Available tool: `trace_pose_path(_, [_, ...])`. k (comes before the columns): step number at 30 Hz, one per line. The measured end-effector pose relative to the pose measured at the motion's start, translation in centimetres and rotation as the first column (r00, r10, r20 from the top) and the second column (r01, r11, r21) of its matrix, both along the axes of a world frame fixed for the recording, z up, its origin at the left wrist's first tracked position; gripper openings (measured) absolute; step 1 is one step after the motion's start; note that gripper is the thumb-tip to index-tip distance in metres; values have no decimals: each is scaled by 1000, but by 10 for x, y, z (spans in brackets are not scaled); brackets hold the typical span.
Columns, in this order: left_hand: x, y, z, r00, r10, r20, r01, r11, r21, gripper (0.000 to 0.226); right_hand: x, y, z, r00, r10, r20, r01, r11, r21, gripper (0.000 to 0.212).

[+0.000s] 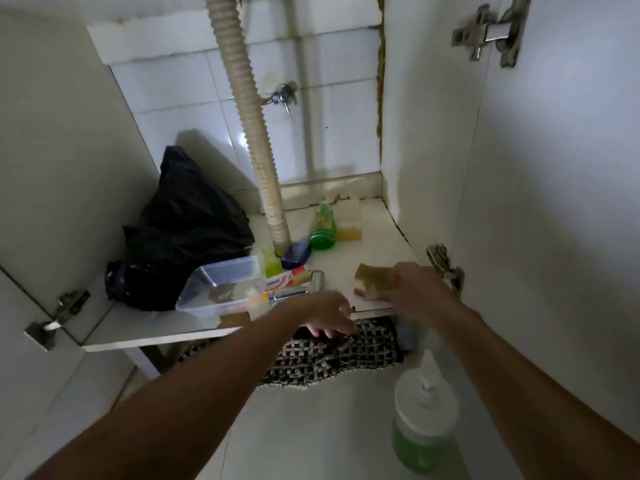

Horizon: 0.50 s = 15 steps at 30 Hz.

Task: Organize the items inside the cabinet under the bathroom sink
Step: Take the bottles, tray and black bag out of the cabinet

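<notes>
My right hand (420, 289) grips a worn yellow-brown sponge (372, 280) at the front right edge of the cabinet shelf (381, 233). My left hand (322, 315) hangs at the shelf's front edge, fingers curled down over a black-and-white woven mat (329, 362); whether it holds anything is unclear. On the shelf lie a clear plastic tub (221, 287), a toothpaste box (287, 277), a chrome faucet part (299, 287), a green bottle (322, 225), a yellow sponge block (349, 220), a small blue object (295, 255) and a black plastic bag (183, 233).
A corrugated drain hose (249, 123) drops to the shelf's middle. A valve (282, 97) sticks out of the tiled back wall. A pump bottle with green liquid (422, 417) stands on the floor at the right. Both cabinet doors, with a hinge (446, 268), stand open.
</notes>
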State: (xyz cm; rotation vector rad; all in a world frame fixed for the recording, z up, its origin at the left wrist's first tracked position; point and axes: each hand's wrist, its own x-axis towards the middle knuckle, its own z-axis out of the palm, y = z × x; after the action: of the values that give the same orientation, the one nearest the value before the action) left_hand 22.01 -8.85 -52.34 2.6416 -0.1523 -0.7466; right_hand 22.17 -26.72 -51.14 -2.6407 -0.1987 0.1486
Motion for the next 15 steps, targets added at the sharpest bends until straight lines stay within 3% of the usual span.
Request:
trace_pose_path(3, [30, 15, 40, 959, 165, 230, -162, 986, -35, 34, 8, 16, 11, 999, -29, -38, 36, 976, 213, 21])
trace_pose_path(7, [56, 34, 30, 818, 256, 516, -315, 948, 30, 33, 44, 29, 11, 993, -117, -25, 119, 955, 271, 26])
trace_pose_path(15, [139, 48, -14, 722, 357, 592, -355, 926, -126, 30, 142, 57, -14, 983, -178, 35, 173, 979, 110, 41])
